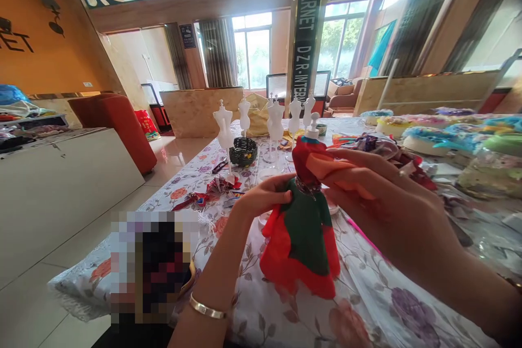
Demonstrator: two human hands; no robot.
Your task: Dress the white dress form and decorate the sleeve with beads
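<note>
So we've got our left hand (267,196) curled round the waist side of a red and green dress (304,223), thumb on the front, fingers mostly hidden behind. Our right hand (383,201) is pinched on a loose fold of orange cloth (324,166) up at the chest; can't tell if that's sewn to the dress or separate. The little dress form (312,133) wearing it all sits right between our hands, long axis near upright with a slight lean, white neck poking out on top. Both hands touch the outfit, so neither's really nearer: we'd say what matters is left low at the waist, right higher at the bodice. Can't see the base under the skirt. Just right of the skirt, below our right hand, there's a pink stick (369,239) on the table (261,315). Farther out past our left hand: fabric scraps (222,187), a dark basket (243,152) and bare white mannequins (275,122).
</note>
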